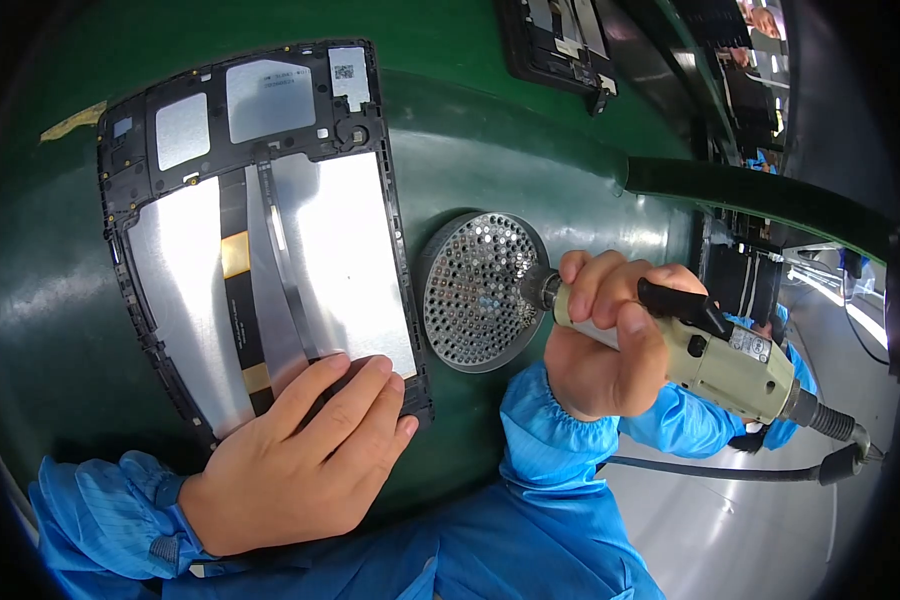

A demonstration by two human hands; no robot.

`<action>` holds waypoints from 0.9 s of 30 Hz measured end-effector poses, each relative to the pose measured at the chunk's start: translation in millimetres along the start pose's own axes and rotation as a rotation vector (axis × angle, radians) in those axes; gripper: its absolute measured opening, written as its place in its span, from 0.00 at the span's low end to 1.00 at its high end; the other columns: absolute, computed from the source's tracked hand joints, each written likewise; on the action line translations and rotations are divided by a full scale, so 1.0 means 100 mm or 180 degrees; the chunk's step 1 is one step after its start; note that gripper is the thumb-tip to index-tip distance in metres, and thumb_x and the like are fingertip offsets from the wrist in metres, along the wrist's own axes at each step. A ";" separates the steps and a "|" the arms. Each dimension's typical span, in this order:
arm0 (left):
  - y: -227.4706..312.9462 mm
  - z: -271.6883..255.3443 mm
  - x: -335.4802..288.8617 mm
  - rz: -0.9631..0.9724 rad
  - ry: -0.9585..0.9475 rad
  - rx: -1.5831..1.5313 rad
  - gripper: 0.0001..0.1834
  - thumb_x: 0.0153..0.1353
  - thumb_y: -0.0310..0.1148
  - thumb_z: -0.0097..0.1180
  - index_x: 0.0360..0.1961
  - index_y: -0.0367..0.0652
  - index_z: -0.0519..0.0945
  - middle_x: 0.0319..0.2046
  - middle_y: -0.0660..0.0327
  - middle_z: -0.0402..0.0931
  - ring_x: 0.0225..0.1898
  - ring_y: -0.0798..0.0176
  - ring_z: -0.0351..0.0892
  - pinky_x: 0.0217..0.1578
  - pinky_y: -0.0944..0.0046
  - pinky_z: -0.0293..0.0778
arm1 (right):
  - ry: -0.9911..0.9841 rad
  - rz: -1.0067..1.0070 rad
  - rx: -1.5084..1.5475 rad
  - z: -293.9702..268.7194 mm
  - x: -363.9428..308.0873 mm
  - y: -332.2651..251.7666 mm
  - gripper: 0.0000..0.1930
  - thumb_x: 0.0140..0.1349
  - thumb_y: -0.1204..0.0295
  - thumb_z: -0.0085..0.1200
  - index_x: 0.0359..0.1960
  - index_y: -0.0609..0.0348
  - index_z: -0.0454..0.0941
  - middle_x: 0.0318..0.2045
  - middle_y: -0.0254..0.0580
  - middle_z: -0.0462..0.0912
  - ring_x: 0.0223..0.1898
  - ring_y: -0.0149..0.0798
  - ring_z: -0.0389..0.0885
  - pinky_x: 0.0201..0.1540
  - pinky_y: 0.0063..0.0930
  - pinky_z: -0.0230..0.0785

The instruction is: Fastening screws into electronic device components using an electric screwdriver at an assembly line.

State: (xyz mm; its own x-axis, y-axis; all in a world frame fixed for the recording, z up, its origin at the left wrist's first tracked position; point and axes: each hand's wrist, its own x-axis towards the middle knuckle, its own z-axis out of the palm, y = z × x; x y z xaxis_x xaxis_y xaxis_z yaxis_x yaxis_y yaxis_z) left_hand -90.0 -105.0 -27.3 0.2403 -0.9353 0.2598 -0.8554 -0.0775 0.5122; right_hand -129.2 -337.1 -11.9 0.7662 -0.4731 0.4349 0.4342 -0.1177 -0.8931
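Observation:
In front of me on the green mat lies an opened tablet [355, 230] with a black frame, silver inner plates and a dark flex cable running down its middle. My left hand [300, 460] rests flat over its near end, fingers stretched out. My right hand [615, 335] is wrapped round a beige electric screwdriver [735, 375] with a black lever, its cord trailing off to the right. The screwdriver's tip end reaches the right side of a round grey screw tray [432, 345] full of small holes, many with screws in them. The bit itself is hidden from me.
Another opened device [560, 45] sits at the far edge of the bench. A green rail [750, 190] runs along the right, with dark racks behind it. A person in a blue sleeve [685, 425] is beyond my right hand. A yellowish strip [73, 122] lies at the upper left.

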 end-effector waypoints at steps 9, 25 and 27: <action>-0.01 0.01 -0.05 0.0088 0.0063 0.0161 0.14 0.53 0.28 0.57 0.42 0.42 0.82 0.44 0.50 0.78 0.52 0.49 0.74 0.55 0.49 0.68 | 0.0034 -0.0013 0.0041 0.05 -0.03 -0.09 0.19 0.55 0.75 0.53 0.49 0.59 0.65 0.19 0.40 0.69 0.21 0.36 0.68 0.32 0.41 0.65; 0.02 0.05 -0.06 -0.0081 0.0258 0.0073 0.11 0.54 0.30 0.57 0.38 0.41 0.84 0.46 0.51 0.76 0.53 0.51 0.73 0.56 0.51 0.66 | -0.0764 0.0247 0.0132 0.41 -0.57 -0.58 0.15 0.53 0.78 0.58 0.39 0.58 0.65 0.15 0.39 0.70 0.15 0.37 0.71 0.20 0.34 0.66; 0.02 0.04 -0.06 -0.0041 0.0249 0.0124 0.11 0.54 0.31 0.57 0.38 0.41 0.84 0.46 0.51 0.76 0.53 0.52 0.73 0.57 0.52 0.66 | -0.0687 0.0240 0.0118 0.45 -0.59 -0.58 0.15 0.53 0.78 0.58 0.38 0.58 0.65 0.14 0.38 0.70 0.14 0.37 0.71 0.20 0.34 0.66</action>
State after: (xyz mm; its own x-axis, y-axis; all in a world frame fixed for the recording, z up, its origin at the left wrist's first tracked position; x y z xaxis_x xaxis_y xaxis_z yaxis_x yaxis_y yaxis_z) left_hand -94.9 -101.2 -31.5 0.2852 -0.9044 0.3175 -0.8688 -0.1040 0.4841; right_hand -178.4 -263.1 19.3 0.8791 -0.2811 0.3850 0.3858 -0.0551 -0.9210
